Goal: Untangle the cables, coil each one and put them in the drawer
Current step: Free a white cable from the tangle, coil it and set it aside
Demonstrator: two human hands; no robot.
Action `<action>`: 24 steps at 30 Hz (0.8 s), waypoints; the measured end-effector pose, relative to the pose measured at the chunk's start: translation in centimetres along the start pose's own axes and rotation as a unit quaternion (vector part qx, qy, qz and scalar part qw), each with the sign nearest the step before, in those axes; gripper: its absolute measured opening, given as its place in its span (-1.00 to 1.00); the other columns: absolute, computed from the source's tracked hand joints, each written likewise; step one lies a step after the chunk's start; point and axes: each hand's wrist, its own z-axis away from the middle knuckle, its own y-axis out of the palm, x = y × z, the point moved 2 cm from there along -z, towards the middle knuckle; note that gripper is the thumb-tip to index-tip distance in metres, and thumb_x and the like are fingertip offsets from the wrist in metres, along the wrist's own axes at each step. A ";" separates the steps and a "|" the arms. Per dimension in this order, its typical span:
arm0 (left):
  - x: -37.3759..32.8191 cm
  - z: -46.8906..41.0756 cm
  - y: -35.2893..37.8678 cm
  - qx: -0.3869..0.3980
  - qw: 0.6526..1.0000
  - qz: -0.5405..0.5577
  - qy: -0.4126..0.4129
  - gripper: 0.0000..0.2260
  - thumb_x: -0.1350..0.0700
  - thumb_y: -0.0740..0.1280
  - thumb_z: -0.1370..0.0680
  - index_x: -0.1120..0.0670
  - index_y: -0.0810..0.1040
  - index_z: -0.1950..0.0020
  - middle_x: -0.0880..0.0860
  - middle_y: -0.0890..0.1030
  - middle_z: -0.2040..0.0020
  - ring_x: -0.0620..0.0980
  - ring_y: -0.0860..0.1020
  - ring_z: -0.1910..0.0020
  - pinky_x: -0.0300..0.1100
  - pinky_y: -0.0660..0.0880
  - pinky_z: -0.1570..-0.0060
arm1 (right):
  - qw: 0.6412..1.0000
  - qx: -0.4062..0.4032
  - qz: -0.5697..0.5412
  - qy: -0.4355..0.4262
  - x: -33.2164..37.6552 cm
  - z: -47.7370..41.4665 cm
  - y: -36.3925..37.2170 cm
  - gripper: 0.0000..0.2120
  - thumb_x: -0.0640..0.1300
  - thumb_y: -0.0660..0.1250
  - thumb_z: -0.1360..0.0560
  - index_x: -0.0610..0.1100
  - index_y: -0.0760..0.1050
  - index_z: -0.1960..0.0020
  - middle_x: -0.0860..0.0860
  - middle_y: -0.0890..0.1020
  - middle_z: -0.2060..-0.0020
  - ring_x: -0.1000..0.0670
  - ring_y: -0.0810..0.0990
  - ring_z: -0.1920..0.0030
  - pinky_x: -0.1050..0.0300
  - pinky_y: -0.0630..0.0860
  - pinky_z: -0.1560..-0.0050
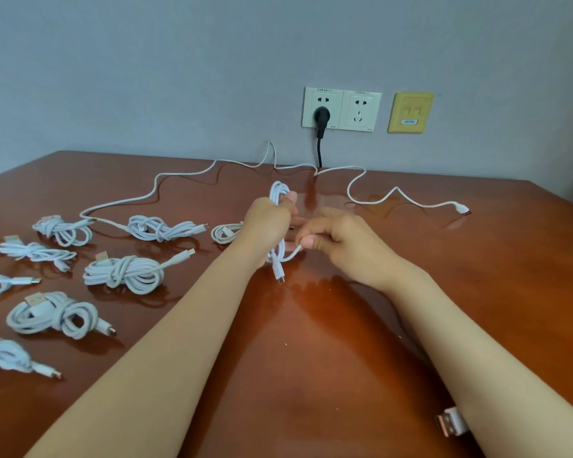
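Note:
My left hand (pixel 269 223) grips a white cable coil (pixel 278 193) held upright above the brown table (pixel 311 342); loops stick out above my thumb. My right hand (pixel 336 241) pinches that cable's loose tail beside the coil, and its small plug (pixel 279 276) hangs just below. Several coiled white cables lie at the left, among them one (pixel 123 272) near the middle and one (pixel 55 315) closer to me. A long uncoiled white cable (pixel 354 185) snakes along the back of the table to a plug at the right.
Wall sockets (pixel 341 109) with a black plug (pixel 321 117) and a yellow network plate (pixel 410 111) sit above the table's back edge. A USB connector (pixel 450 421) shows under my right forearm. No drawer is in view.

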 end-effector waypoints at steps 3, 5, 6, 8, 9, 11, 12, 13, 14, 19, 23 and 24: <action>-0.1 0.8 0.7 0.067 0.997 -0.024 -0.035 -0.69 -0.10 0.17 -0.61 0.12 0.49 0.08 0.10 0.58 0.38 -0.01 0.59 0.51 -0.18 0.57 0.49 | 0.997 -0.060 -0.048 0.011 0.4 0.1 -0.8 -0.83 -0.14 0.42 -0.41 0.08 0.47 0.21 -0.01 0.52 0.26 -0.01 0.46 0.21 -0.05 0.44 0.06; -0.2 1.2 1.0 0.108 0.991 -0.060 -0.045 -0.59 -0.24 0.09 -0.57 0.08 0.48 0.07 0.08 0.58 0.42 -0.06 0.56 0.57 -0.26 0.51 0.55 | 0.994 -0.092 -0.051 0.044 0.6 0.2 -1.5 -0.66 -0.04 0.49 -0.33 0.05 0.28 0.22 0.09 0.48 0.38 0.03 0.39 0.33 0.04 0.37 0.22; -0.2 1.3 1.1 0.124 0.989 -0.071 -0.042 -0.53 -0.29 0.05 -0.55 0.08 0.46 0.10 0.08 0.55 0.44 -0.10 0.50 0.62 -0.29 0.46 0.58 | 0.992 -0.100 -0.020 0.068 0.7 0.3 -1.7 -0.59 0.04 0.50 -0.30 0.03 0.22 0.21 0.10 0.45 0.42 0.05 0.38 0.36 0.08 0.32 0.27; -0.3 1.5 1.3 0.163 0.983 -0.076 -0.034 -0.46 -0.35 -0.02 -0.51 0.11 0.39 0.23 0.05 0.47 0.50 -0.12 0.35 0.68 -0.34 0.36 0.61 | 0.986 -0.118 0.040 0.112 0.2 0.5 -1.8 -0.51 0.16 0.49 -0.25 0.01 0.19 0.19 0.10 0.44 0.42 0.08 0.38 0.36 0.11 0.28 0.31; -0.3 1.6 1.4 0.182 0.979 -0.083 -0.033 -0.44 -0.36 -0.03 -0.50 0.11 0.34 0.30 0.02 0.41 0.54 -0.13 0.29 0.68 -0.35 0.32 0.60 | 0.984 -0.121 0.043 0.122 -0.1 0.6 -1.7 -0.50 0.18 0.49 -0.24 0.00 0.20 0.20 0.10 0.43 0.40 0.08 0.38 0.35 0.10 0.29 0.31; -0.3 1.6 1.6 0.198 0.975 -0.094 -0.043 -0.45 -0.38 -0.01 -0.48 0.09 0.26 0.36 -0.05 0.29 0.59 -0.14 0.21 0.66 -0.36 0.26 0.58 | 0.989 -0.101 -0.001 0.110 -0.5 0.6 -1.3 -0.58 0.12 0.47 -0.32 0.01 0.22 0.24 0.10 0.43 0.39 0.10 0.37 0.36 0.14 0.31 0.29; -0.3 1.6 1.5 0.196 0.975 -0.095 -0.049 -0.46 -0.38 0.01 -0.47 0.08 0.27 0.36 -0.06 0.25 0.60 -0.14 0.18 0.66 -0.37 0.24 0.58 | 0.991 -0.091 -0.032 0.092 -0.6 0.6 -1.2 -0.65 0.02 0.45 -0.39 0.02 0.24 0.24 0.10 0.44 0.39 0.13 0.38 0.37 0.23 0.32 0.30; -0.3 1.4 1.5 0.193 0.975 -0.094 -0.053 -0.47 -0.38 0.03 -0.48 0.08 0.29 0.34 -0.07 0.22 0.61 -0.14 0.17 0.66 -0.38 0.22 0.59 | 0.992 -0.086 -0.056 0.075 -0.6 0.5 -1.2 -0.71 -0.10 0.41 -0.45 0.03 0.27 0.23 0.11 0.46 0.39 0.17 0.39 0.37 0.33 0.31 0.31; -0.3 1.3 1.3 0.189 0.976 -0.092 -0.055 -0.47 -0.37 0.04 -0.48 0.09 0.33 0.31 -0.08 0.21 0.61 -0.14 0.16 0.67 -0.39 0.20 0.59 | 0.991 -0.088 -0.073 0.066 -0.6 0.4 -1.4 -0.75 -0.20 0.35 -0.48 0.03 0.31 0.20 0.11 0.50 0.38 0.20 0.39 0.36 0.38 0.31 0.29; -0.3 0.5 0.3 0.157 0.984 -0.050 -0.059 -0.46 -0.37 0.08 -0.48 0.12 0.36 0.29 -0.08 0.20 0.62 -0.15 0.14 0.67 -0.39 0.17 0.61 | 0.983 -0.071 -0.102 0.138 -1.4 0.2 -1.4 -0.88 -0.12 0.26 -0.54 0.04 0.37 0.14 -0.02 0.52 0.33 0.00 0.42 0.32 0.15 0.35 0.23; -0.2 0.2 -0.2 0.137 0.989 -0.022 -0.058 -0.48 -0.36 0.13 -0.47 0.12 0.36 0.28 -0.08 0.19 0.61 -0.15 0.14 0.67 -0.38 0.16 0.61 | 0.963 -0.018 -0.123 0.238 -1.9 0.5 -0.7 -0.70 0.08 0.21 -0.56 -0.08 0.42 0.25 0.05 0.41 0.55 0.04 0.34 0.53 0.23 0.25 0.47; -0.3 0.2 -0.2 0.137 0.989 -0.024 -0.059 -0.48 -0.36 0.14 -0.46 0.11 0.37 0.27 -0.08 0.19 0.61 -0.15 0.14 0.66 -0.38 0.16 0.60 | 0.958 -0.016 -0.157 0.238 -1.8 0.4 -0.8 -0.69 0.01 0.18 -0.58 -0.09 0.43 0.28 0.05 0.36 0.55 0.07 0.29 0.55 0.26 0.21 0.51</action>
